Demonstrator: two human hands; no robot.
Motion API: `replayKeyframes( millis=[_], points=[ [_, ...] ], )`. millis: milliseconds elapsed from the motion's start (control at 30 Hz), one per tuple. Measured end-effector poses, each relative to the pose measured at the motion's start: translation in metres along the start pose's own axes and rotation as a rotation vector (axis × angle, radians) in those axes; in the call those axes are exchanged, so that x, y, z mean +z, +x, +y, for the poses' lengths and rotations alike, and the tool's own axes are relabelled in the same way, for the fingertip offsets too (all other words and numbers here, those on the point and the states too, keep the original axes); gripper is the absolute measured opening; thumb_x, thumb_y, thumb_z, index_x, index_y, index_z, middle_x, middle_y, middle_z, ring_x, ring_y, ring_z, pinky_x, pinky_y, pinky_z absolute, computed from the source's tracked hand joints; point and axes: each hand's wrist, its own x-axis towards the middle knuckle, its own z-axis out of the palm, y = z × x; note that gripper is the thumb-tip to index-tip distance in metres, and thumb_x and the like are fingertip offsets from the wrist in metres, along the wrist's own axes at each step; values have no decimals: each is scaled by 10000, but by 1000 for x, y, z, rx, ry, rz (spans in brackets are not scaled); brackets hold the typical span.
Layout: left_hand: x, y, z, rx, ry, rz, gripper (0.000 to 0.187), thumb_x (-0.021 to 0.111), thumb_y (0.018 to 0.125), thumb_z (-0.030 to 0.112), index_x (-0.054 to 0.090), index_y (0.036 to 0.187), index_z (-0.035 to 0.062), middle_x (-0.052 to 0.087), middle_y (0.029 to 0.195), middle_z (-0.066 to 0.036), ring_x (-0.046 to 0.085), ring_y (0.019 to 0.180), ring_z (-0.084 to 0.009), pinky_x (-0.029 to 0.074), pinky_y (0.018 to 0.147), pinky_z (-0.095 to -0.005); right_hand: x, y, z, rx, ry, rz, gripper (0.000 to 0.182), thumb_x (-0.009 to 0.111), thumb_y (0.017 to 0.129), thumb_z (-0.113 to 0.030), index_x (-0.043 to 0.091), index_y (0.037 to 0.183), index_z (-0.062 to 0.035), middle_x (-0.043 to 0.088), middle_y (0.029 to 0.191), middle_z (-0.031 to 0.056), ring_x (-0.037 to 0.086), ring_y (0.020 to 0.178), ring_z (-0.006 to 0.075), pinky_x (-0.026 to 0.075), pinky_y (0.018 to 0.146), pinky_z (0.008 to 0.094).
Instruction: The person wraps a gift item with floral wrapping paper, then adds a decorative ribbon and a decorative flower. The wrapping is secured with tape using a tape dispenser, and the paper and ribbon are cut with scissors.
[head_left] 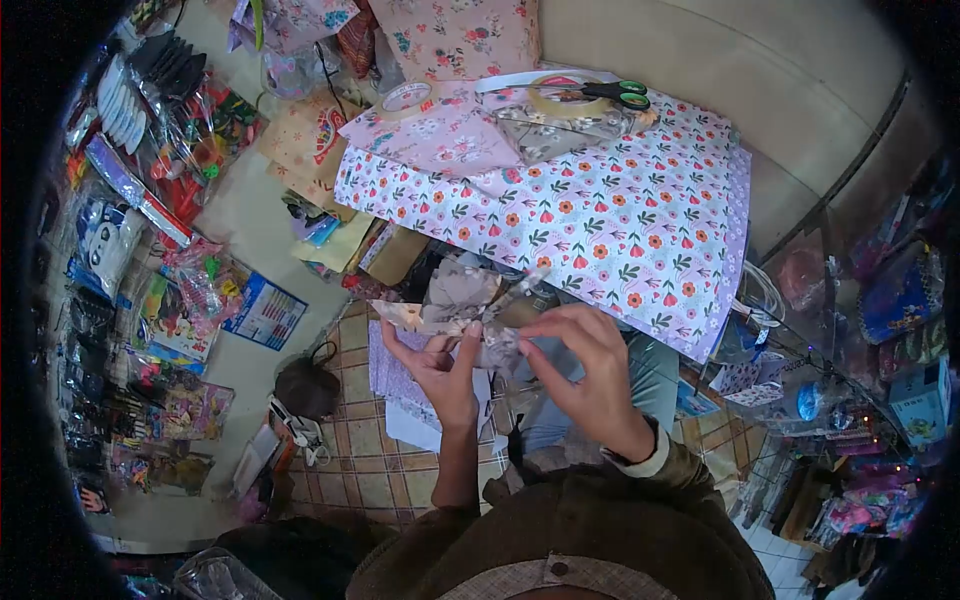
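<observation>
A grey floral paper bow (455,300) with several loops and loose ends is held up in front of the body. My left hand (440,372) grips it from below, thumb pressed on its middle. At the bow's right side, my right hand (585,370) pinches its edge between thumb and forefinger. Beyond the hands lies white wrapping paper with a flower print (640,240). On it rest a pink floral piece (440,140), a grey floral piece (560,135), a tape roll (407,98) and scissors with green-black handles (628,94).
Packaged goods (190,150) cover the counter (235,215) on the left. A pink floral cushion (460,40) stands at the back. Racks with wrapped items (900,300) are on the right. Purple patterned sheets (395,375) lie below the hands, above a tiled floor (350,460).
</observation>
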Motion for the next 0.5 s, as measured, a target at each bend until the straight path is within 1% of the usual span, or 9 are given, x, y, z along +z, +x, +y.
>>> replayKeyframes(
  millis=[67, 167, 267, 367, 467, 500],
  points=[
    [0, -4, 2, 4, 23, -43, 972, 667, 778, -92, -16, 1446, 85, 661, 865, -120, 598, 769, -118, 439, 677, -209, 7, -3, 0, 50, 116, 24, 163, 702, 755, -69, 648, 906, -42, 624, 881, 90, 607, 768, 268, 460, 665, 340],
    [-6, -4, -6, -4, 126, -68, 982, 669, 780, -88, -34, 1446, 79, 666, 825, -109, 598, 736, -105, 430, 655, -193, 15, -2, 4, 91, 137, 28, 175, 713, 743, -67, 654, 905, -39, 624, 855, 103, 611, 769, 269, 463, 639, 354],
    [0, -8, -3, -8, 13, -151, 983, 666, 789, -77, -53, 1443, 72, 670, 833, -120, 599, 730, -98, 429, 646, -186, 17, -1, 14, 58, 77, 51, 181, 726, 734, -83, 658, 895, -35, 630, 814, 108, 621, 767, 264, 465, 647, 336],
    [5, -9, -4, -20, -24, -165, 969, 653, 806, -65, -66, 1441, 68, 672, 827, -119, 599, 716, -96, 427, 630, -184, 19, -4, 18, 94, 95, 80, 195, 741, 722, -102, 665, 888, -33, 644, 801, 106, 627, 749, 265, 467, 645, 336],
    [4, -12, -10, -49, -54, -117, 940, 638, 825, -53, -51, 1448, 91, 674, 840, -131, 603, 727, -97, 431, 632, -186, 16, -1, 20, 124, 116, 86, 252, 782, 666, -60, 695, 899, -21, 682, 828, 97, 649, 729, 233, 489, 672, 303],
    [4, -11, -8, -50, -58, -154, 932, 632, 829, -55, -44, 1451, 100, 674, 849, -141, 601, 724, -94, 429, 625, -184, 15, -1, 20, 103, 102, 84, 266, 787, 660, -69, 697, 906, -24, 683, 832, 98, 649, 734, 233, 489, 675, 305]
  ],
)
